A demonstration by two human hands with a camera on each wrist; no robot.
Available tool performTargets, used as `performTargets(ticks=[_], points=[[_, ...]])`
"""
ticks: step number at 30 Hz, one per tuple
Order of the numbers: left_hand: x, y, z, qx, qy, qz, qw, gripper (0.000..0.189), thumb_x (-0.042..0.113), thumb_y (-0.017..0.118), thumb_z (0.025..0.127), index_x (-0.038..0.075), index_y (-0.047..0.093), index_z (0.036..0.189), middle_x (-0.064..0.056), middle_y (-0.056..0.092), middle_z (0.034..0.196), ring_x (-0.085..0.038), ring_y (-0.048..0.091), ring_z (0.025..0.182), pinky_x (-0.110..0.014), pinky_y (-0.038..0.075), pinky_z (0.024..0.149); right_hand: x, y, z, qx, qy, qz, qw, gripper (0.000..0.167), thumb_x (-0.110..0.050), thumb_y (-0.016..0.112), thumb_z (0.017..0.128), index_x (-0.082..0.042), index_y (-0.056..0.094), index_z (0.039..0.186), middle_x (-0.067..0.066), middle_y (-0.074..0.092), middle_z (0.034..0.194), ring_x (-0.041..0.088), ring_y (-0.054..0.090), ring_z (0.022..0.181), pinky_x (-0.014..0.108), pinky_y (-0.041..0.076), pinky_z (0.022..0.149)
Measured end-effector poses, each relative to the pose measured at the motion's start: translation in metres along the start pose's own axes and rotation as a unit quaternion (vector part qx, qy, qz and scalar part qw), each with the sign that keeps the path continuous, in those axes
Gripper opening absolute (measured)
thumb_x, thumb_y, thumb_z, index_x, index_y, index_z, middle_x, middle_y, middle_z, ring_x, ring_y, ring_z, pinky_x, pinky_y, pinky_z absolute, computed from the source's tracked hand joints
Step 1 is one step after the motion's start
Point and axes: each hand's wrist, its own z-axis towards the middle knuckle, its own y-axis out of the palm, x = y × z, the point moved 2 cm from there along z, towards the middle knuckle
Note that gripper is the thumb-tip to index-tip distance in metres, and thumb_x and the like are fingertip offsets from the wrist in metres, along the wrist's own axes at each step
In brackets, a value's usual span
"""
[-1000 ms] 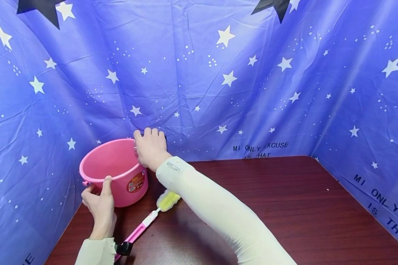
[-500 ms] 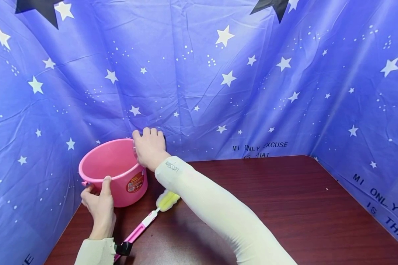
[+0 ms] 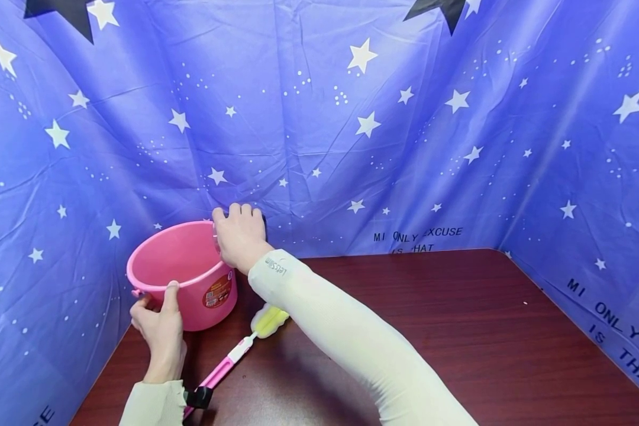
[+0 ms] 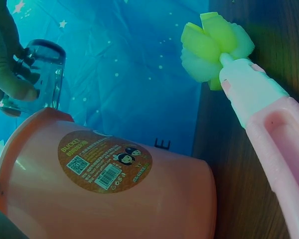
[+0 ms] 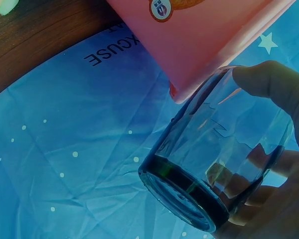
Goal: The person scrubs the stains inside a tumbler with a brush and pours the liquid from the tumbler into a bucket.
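On the left of the table, a pink plastic bucket (image 3: 199, 313) stands upright, an oval label on its side. My left hand (image 3: 162, 331) grips its near rim, thumb at the edge. Above the bucket's right rim, my right hand (image 3: 241, 238) holds a clear glass cup (image 5: 214, 134), mostly covered by the hand in the head view. The right wrist view shows the cup tipped, its thick base outward and its mouth at the bucket rim. My thumb and fingers (image 4: 10, 74) wrap the cup in the left wrist view.
A bottle brush with a pink handle (image 3: 219, 374) and yellow-white sponge head (image 3: 269, 320) lies on the dark red wooden table (image 3: 431, 331), beside my left forearm. Blue star-patterned cloth (image 3: 319, 130) hangs close behind the bucket and at both sides.
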Motion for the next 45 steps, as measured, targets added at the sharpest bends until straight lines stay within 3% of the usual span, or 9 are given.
performTargets(ticks=[10, 19, 25, 30, 37, 45], points=[[-0.0003, 0.0, 0.0012, 0.008, 0.006, -0.004, 0.9999, 0.061, 0.035, 0.069, 0.084, 0.006, 0.033, 0.125, -0.003, 0.025, 0.126, -0.01, 0.033, 0.11, -0.026, 0.033, 0.095, 0.0002, -0.0009, 0.0007, -0.007, 0.001, -0.001, 1.0, 0.035, -0.042, 0.057, 0.089, -0.024, 0.045, 0.117, 0.0, 0.049, 0.107, 0.019, 0.044, 0.103, 0.035, 0.035, 0.088], [-0.0005, 0.0, 0.0013, 0.007, 0.007, -0.008, 0.9999, 0.062, 0.034, 0.07, 0.084, 0.006, 0.033, 0.125, -0.003, 0.025, 0.126, -0.01, 0.033, 0.109, -0.025, 0.033, 0.093, -0.0021, 0.0005, 0.0009, 0.011, -0.008, -0.008, 0.9999, 0.031, -0.041, 0.053, 0.091, -0.023, 0.046, 0.116, 0.001, 0.049, 0.104, 0.02, 0.045, 0.102, 0.036, 0.035, 0.086], [0.0001, 0.0001, 0.0, 0.003, 0.002, 0.001, 1.0, 0.064, 0.036, 0.068, 0.085, 0.006, 0.031, 0.128, -0.004, 0.025, 0.128, -0.011, 0.032, 0.111, -0.028, 0.035, 0.096, -0.0032, -0.0005, 0.0006, 0.005, -0.012, -0.019, 0.9997, 0.037, -0.042, 0.053, 0.091, -0.023, 0.045, 0.122, 0.001, 0.049, 0.107, 0.019, 0.045, 0.104, 0.036, 0.035, 0.088], [0.0005, -0.0001, -0.0005, 0.003, 0.001, 0.002, 1.0, 0.065, 0.036, 0.069, 0.085, 0.005, 0.031, 0.128, -0.003, 0.026, 0.126, -0.011, 0.032, 0.111, -0.028, 0.035, 0.096, -0.0054, -0.0019, 0.0001, 0.007, -0.019, -0.027, 0.9994, 0.04, -0.042, 0.047, 0.095, -0.023, 0.044, 0.129, 0.001, 0.05, 0.11, 0.02, 0.045, 0.106, 0.037, 0.035, 0.09], [0.0005, -0.0005, 0.0005, 0.0, 0.002, 0.003, 1.0, 0.065, 0.036, 0.069, 0.085, 0.006, 0.031, 0.129, -0.004, 0.025, 0.13, -0.01, 0.032, 0.112, -0.028, 0.036, 0.097, -0.0063, -0.0011, 0.0002, 0.019, -0.027, -0.042, 0.9986, 0.035, -0.042, 0.04, 0.097, -0.023, 0.045, 0.127, 0.001, 0.051, 0.109, 0.02, 0.046, 0.105, 0.037, 0.036, 0.088], [0.0, -0.0003, 0.0006, 0.001, -0.003, -0.002, 1.0, 0.064, 0.036, 0.069, 0.084, 0.007, 0.031, 0.128, -0.003, 0.025, 0.129, -0.01, 0.032, 0.112, -0.028, 0.035, 0.098, -0.009, -0.0007, 0.0, 0.026, -0.035, -0.055, 0.9975, 0.038, -0.04, 0.045, 0.095, -0.022, 0.046, 0.129, 0.001, 0.052, 0.111, 0.021, 0.047, 0.106, 0.038, 0.036, 0.089]])
